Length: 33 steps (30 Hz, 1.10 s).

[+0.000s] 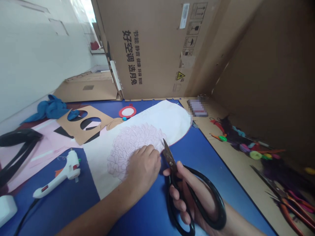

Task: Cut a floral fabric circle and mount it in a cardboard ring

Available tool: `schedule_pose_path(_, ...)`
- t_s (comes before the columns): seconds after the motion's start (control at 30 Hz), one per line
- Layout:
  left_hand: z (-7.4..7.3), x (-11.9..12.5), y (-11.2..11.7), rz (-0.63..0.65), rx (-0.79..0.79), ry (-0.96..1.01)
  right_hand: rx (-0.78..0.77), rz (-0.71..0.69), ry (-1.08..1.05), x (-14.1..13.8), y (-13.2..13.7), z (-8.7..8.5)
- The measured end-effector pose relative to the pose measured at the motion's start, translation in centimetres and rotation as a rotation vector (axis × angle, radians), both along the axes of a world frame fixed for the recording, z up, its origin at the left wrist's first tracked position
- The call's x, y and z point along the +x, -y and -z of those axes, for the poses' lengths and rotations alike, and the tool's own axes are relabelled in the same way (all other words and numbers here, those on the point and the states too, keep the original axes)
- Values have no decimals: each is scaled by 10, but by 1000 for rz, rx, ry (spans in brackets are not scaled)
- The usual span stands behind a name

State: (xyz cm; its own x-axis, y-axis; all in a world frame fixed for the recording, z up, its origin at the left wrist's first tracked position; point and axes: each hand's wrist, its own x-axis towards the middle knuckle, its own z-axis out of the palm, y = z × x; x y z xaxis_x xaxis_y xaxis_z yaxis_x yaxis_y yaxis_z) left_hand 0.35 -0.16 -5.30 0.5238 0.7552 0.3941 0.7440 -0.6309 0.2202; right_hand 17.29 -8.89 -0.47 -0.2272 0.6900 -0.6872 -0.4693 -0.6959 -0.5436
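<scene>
A white cloth (157, 121) with a pink flower drawing (133, 141) lies on the blue mat (204, 157). My left hand (142, 167) rests on the cloth at the flower's lower right edge, fingers curled and pinching the fabric. My right hand (189, 196) grips large black-handled scissors (177, 183), blades closed, tip pointing up at the cloth edge beside my left fingers.
A white glue gun (61, 173) lies left. A cardboard stencil with round holes (81, 123), a blue rag (51, 109) and a red-rimmed mirror (127, 111) sit behind. Big cardboard boxes (157, 46) wall the back. Feathers (248, 144) and orange-handled scissors (287, 203) lie right.
</scene>
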Motion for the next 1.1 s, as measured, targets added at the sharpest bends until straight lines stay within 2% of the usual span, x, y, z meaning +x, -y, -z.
schedule_pose_path(0.8, 2, 0, 1, -12, -3, 31, -24, 21, 50, -5, 0, 1)
schedule_pose_path(1.1, 3, 0, 2, -11, 3, 53, 7, 27, 43, -6, 3, 9)
